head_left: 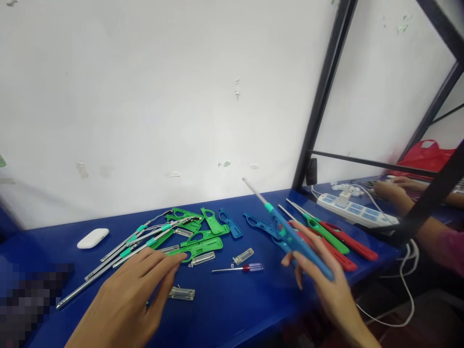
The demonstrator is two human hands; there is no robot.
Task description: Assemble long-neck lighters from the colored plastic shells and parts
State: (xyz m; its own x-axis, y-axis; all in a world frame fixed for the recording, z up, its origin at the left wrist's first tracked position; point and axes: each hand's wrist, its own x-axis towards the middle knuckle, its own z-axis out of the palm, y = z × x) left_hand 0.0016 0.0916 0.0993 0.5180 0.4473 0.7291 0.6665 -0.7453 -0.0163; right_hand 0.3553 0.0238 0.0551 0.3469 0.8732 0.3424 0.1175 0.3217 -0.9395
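Note:
My right hand grips a blue long-necked lighter, its metal tube pointing up and left. My left hand is closed in a pinch over the table's left part; a speck of blue shows below its fingers, too little to name. Beyond it lie metal lighter tubes with wires, green handle shells and clear fuel tanks. A screwdriver with a clear purple and red handle lies between my hands. Blue handle shells lie farther back.
Red lighters and a green lighter lie at right. A white case lies at left. A power strip with cables sits past the black metal frame. Another person's hands work at far right, near a red bag.

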